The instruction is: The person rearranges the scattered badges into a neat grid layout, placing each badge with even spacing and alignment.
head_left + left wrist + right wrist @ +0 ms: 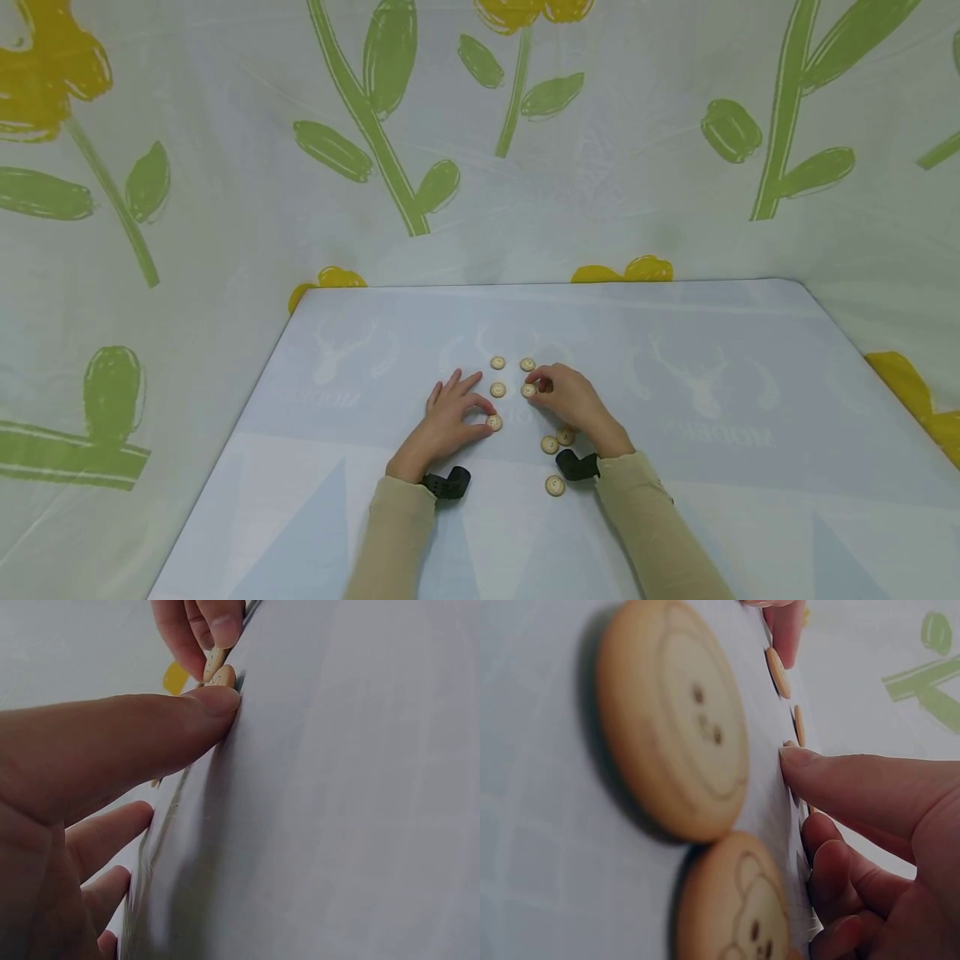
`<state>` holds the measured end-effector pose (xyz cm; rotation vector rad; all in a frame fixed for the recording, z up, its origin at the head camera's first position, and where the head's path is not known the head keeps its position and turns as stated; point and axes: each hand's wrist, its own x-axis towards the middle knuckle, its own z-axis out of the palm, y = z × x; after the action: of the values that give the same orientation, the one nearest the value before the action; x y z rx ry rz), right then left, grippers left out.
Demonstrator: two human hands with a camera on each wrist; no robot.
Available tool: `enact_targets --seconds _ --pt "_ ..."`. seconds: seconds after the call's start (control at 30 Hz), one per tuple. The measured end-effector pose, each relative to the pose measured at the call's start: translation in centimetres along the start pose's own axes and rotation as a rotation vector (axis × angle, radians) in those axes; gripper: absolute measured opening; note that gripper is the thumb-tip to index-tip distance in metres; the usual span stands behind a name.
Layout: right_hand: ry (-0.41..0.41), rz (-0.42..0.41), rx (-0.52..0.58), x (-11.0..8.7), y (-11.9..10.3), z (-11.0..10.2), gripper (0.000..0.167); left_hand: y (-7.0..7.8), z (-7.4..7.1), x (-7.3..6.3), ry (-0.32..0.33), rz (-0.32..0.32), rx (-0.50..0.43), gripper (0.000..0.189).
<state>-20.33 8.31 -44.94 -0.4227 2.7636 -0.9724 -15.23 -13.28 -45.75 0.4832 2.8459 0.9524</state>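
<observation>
My left hand (447, 414) pinches a round wooden disc (494, 422) at its edge between thumb and index finger, the other fingers spread. In the left wrist view the thumb covers much of this disc (222, 676). My right hand (572, 398) holds another wooden disc (528, 390) by thumb and fingertips, low at the table surface. Beyond and beside them lie more discs: one (498, 389) left of the right hand's disc, one (498, 363) behind it, and one (528, 364) behind the right fingers. In the right wrist view, a nearby disc (675, 724) bears a drawn animal face.
Two touching discs (550, 444) lie near the right wrist, with a single disc (555, 485) closer to me. The pale table (720, 333) ends at a far edge against a flower-patterned cloth (600, 192). A black band device (447, 483) sits on the left wrist.
</observation>
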Motion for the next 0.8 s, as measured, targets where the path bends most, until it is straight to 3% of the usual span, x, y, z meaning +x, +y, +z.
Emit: enact_targets --seconds 0.8 --pt "0.001 0.040 0.015 -0.07 0.04 -0.09 0.019 0.06 -0.11 -0.03 0.000 0.005 -0.026 0.013"
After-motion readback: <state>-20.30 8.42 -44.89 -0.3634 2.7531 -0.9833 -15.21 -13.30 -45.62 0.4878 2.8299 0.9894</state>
